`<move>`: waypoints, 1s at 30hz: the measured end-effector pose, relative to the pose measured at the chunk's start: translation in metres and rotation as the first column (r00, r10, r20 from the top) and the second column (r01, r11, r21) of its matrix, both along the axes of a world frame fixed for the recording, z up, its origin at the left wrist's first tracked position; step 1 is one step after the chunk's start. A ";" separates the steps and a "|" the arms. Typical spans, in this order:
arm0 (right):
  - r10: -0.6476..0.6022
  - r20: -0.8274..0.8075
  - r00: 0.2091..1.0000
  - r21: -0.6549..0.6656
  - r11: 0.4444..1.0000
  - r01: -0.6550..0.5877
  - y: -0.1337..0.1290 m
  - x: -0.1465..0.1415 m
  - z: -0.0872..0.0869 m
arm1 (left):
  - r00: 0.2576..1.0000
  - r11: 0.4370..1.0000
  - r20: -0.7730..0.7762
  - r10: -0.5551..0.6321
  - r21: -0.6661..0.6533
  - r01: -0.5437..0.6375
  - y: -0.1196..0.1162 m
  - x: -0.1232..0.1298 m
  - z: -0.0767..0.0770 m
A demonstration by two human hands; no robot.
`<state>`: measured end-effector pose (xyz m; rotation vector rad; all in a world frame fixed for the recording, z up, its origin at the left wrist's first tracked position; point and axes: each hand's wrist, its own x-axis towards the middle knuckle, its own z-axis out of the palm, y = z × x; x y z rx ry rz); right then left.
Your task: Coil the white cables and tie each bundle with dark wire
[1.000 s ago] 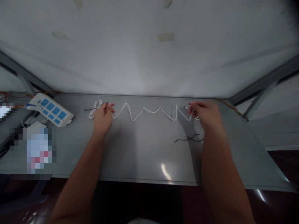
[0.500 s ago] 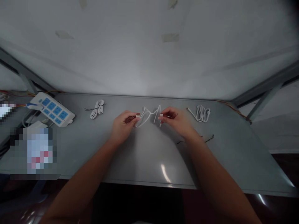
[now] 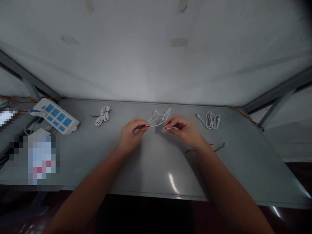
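A white cable (image 3: 159,121) lies in loose loops between my two hands, in the middle of the grey table. My left hand (image 3: 133,132) pinches one end of it at a small white connector. At the other end, my right hand (image 3: 183,127) is closed on a second white connector, mostly covered by the fingers. To the left lies a white cable bundle (image 3: 102,116) bound with a black twist tie. A coiled white cable (image 3: 211,120) rests to the right of my right hand. Thin black twist ties (image 3: 219,147) lie by my right forearm.
A white power strip (image 3: 58,116) with blue sockets sits at the table's left, with a plug and wires at its end. A pixelated patch covers something at the front left. Metal frame posts (image 3: 278,109) flank the table, and a pale wall (image 3: 146,65) stands behind it.
Both hands have turned the connectors from upright to nearly flat and moved slightly closer together. The cable loops between them have shifted shape. The whole view has tilted a little.
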<state>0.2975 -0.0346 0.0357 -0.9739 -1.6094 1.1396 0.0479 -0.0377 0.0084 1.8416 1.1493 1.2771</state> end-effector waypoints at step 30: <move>-0.026 -0.050 0.998 -0.072 0.997 0.023 0.010 0.009 -0.009 | 0.992 0.986 -0.073 -0.102 0.125 0.111 0.013 0.004 -0.022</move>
